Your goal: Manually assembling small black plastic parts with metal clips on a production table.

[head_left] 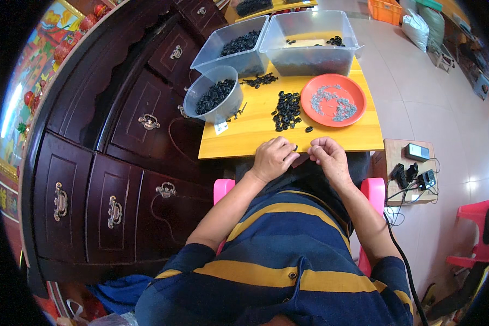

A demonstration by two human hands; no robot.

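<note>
A yellow wooden table (244, 136) bears a red plate (358, 117) of small metal pieces and a pile of black rings (287, 110). At its near edge, the left hand (271, 158) pinches one small black ring (295, 147); the right hand (328, 157), just beside, curls narrow, contents unclear.

1. Ring (295, 147): small, black, pinched at the fingertips of the left hand (273, 157), at the near edge of the yellow table (255, 133). Detail too small to tell.
2. Loose ring (308, 129): single, black, lies flat on the table just beyond the hands.
3. Ring pile (287, 110): many black rings, loosely heaped mid-table, just left of the plate.
4. Pins (331, 102): small grey metal pieces, scattered in a thin layer in the round orange plate (358, 117), right of the ring pile.
5. Right hand (328, 156): fingers curled, beside the left hand; its hold cannot be made out.
</note>
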